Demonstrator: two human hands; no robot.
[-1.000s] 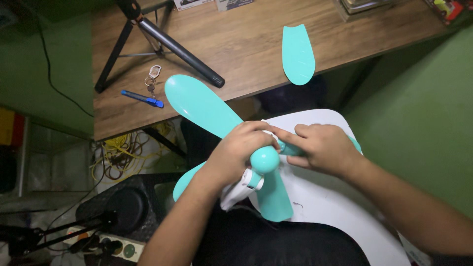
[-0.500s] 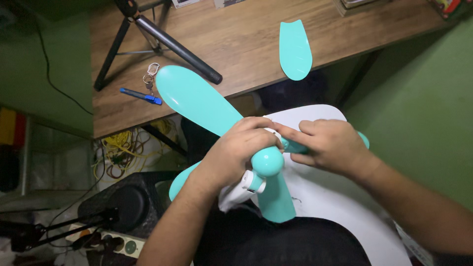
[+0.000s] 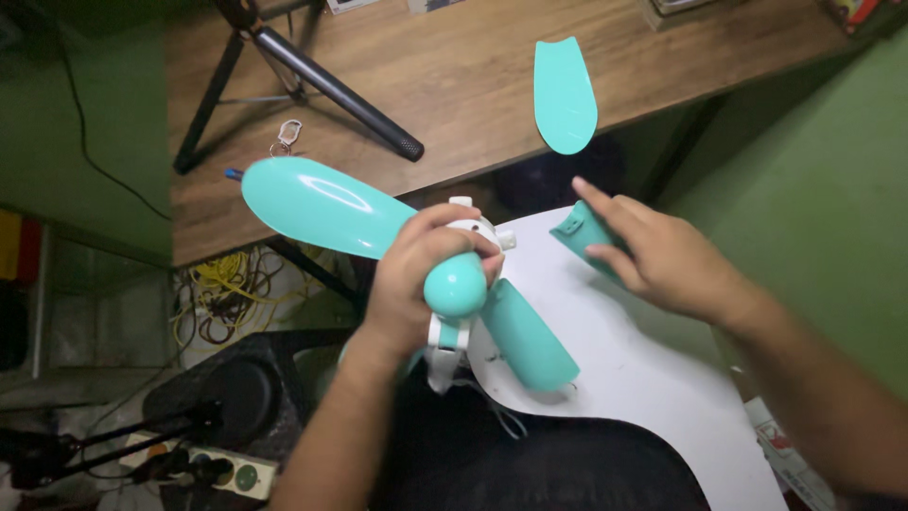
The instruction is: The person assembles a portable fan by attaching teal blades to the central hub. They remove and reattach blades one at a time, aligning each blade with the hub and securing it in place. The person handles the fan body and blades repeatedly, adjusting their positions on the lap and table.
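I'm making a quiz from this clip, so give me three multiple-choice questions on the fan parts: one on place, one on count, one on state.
1. Where does the loose blade lie? A on the wooden desk; B on the floor; C on the white board.
2. How many blades show on the fan hub? A one; B two; C five.
3. What is the right hand doing? A resting flat on the desk; B holding a detached blade; C gripping the tripod.

Answers: 1 A, it lies flat on the desk's far part. 2 B, two show, one hidden partly by the left hand. 3 B, its fingers pinch the blade apart from the hub.

Blade (image 3: 588, 238) apparently off hub (image 3: 455, 284), in right hand (image 3: 667, 260).
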